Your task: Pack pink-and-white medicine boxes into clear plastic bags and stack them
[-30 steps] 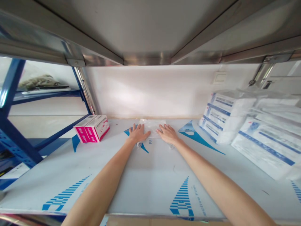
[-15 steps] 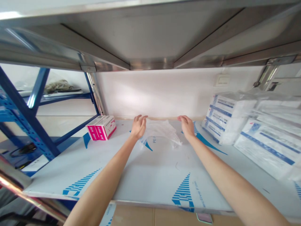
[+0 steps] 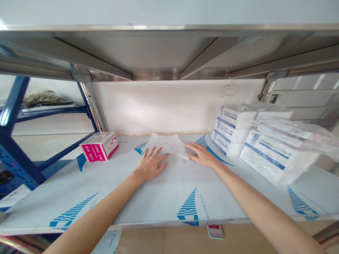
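A crumpled clear plastic bag [image 3: 166, 144] lies at the back middle of a white shelf board [image 3: 169, 197] printed with blue marks. My left hand [image 3: 151, 164] lies flat on the board with fingers spread, its fingertips on the bag's near left edge. My right hand [image 3: 201, 154] lies flat too, fingers stretched out, touching the bag's right edge. Neither hand grips anything.
A pink and white box [image 3: 100, 146] stands at the back left. Stacked packs in clear wrap [image 3: 265, 141] with blue stripes fill the right side. A steel shelf [image 3: 169, 53] hangs low overhead. Blue racking [image 3: 13, 141] stands to the left. A white wall closes the back.
Both hands came down from the raised bag and back toward me, and now rest flat at its edges. The bag has settled onto the board. The camera has pulled back a little.
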### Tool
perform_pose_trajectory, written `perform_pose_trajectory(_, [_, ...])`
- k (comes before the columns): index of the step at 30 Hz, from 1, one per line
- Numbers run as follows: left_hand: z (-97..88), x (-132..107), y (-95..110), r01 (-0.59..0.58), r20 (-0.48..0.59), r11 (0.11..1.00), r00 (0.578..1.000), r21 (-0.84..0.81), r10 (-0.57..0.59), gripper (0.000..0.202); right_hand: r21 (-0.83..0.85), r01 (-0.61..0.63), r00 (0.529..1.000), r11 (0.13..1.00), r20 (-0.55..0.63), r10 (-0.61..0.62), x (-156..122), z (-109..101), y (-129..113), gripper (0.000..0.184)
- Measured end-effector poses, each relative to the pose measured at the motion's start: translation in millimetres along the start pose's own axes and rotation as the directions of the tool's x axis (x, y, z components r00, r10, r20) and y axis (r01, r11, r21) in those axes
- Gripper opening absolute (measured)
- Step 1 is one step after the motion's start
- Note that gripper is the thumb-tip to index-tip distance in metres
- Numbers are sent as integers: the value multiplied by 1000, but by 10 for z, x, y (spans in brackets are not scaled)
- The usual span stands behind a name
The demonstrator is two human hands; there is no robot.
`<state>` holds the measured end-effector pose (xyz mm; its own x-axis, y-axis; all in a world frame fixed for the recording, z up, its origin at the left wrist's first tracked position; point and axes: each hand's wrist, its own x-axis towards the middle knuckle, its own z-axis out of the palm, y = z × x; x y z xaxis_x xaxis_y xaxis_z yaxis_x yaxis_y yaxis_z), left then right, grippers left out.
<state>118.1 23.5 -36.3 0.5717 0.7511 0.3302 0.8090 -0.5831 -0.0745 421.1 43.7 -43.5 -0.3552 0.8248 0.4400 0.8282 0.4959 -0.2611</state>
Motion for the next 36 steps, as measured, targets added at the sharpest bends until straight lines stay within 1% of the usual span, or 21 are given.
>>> perform_pose_trajectory(2, [9,1,-5,42,44,999,998,-15,-41,46,-48,16,999,999,45,-14,2,34,8,48])
perform_pose_trajectory(5, [12,1,-5,68,66,997,996,-32,-65,46,-91,36,997,995,71,-30,7,40,11,46])
perform_pose_trajectory(8, [28,-11,-5,62,38,998,997,-29,-61,46,-100,43,998,994,56,-38,1,18,9,44])
perform_pose_trajectory(10, [43,-24,-10,45,-14,999,999,-15,-45,46,-112,44,998,993,38,-40,-4,14,12,42])
perform_pose_trajectory(12, [51,-34,-15,6,-96,1000,995,14,-4,45,-124,47,999,991,11,-46,-6,21,23,41])
perform_pose_trajectory(14, [46,-40,-15,-59,-176,997,982,55,68,42,-135,55,998,989,-23,-58,-6,33,35,39])
perform_pose_trajectory(17, [26,-37,-3,-172,-240,979,951,108,194,33,-156,69,992,985,-98,-85,-6,31,29,36])
perform_pose_trajectory(20, [14,-23,17,-237,-238,964,936,120,259,25,-182,80,975,980,-190,-115,-8,-18,-37,32])
perform_pose_trajectory(23, [11,-10,30,-292,-221,950,925,108,309,25,-225,91,959,970,-242,-146,-16,-97,-161,27])
perform_pose_trajectory(26, [2,-4,45,-358,-203,929,906,95,370,27,-276,101,952,956,-253,-173,-62,-169,-310,29])
perform_pose_trajectory(29, [-20,-2,91,-427,-185,900,881,90,436,31,-311,132,953,941,-221,-206,-185,-220,-440,28])
perform_pose_trajectory(32, [-41,-7,211,-489,-171,868,851,83,496,29,-331,166,958,929,-171,-232,-382,-273,-502,29])
perform_pose_trajectory(36, [-53,-26,505,-538,-168,841,825,61,539,27,-336,139,965,931,-163,-203,-642,-336,-456,27])
